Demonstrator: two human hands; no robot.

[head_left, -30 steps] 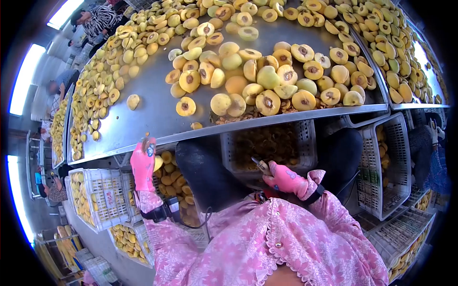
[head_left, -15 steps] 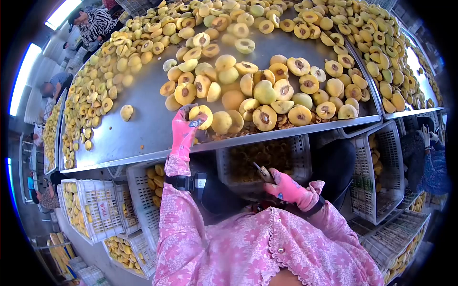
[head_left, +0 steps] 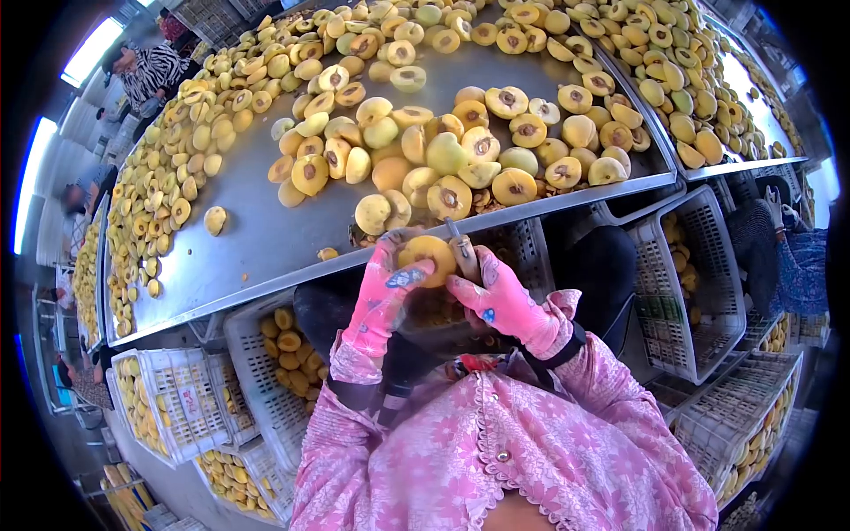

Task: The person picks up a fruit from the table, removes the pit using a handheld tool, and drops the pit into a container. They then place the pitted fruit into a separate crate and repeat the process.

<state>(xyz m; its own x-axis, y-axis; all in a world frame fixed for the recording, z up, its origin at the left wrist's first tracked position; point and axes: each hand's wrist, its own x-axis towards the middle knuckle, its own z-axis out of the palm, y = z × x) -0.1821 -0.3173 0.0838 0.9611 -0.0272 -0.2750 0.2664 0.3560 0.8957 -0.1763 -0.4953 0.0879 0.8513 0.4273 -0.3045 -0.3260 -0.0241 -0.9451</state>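
Observation:
Both hands wear pink gloves and meet just off the near edge of the metal table point(head_left: 266, 276). My left hand point(head_left: 381, 283) is closed round a yellow fruit half point(head_left: 428, 260), its cut face turned up. Right beside it, my right hand point(head_left: 506, 301) grips a small tool point(head_left: 464, 252) with a wooden handle and a metal tip pointing up and away; its fingers are at the fruit's right side. Beyond the hands lies a pile of halved fruit point(head_left: 447, 153), several with brown pits showing.
White crates of fruit stand at the left point(head_left: 257, 363), far left point(head_left: 173, 403) and right point(head_left: 691, 283), below the table's edge. More fruit covers the neighbouring table point(head_left: 673, 88). A person in striped clothing point(head_left: 150, 75) is at the upper left; another person's gloved hands point(head_left: 776, 211) show at the right.
My left hand has drawn back from the table's edge with the fruit half. My right hand has moved up and left with the tool to meet it. The view has shifted slightly.

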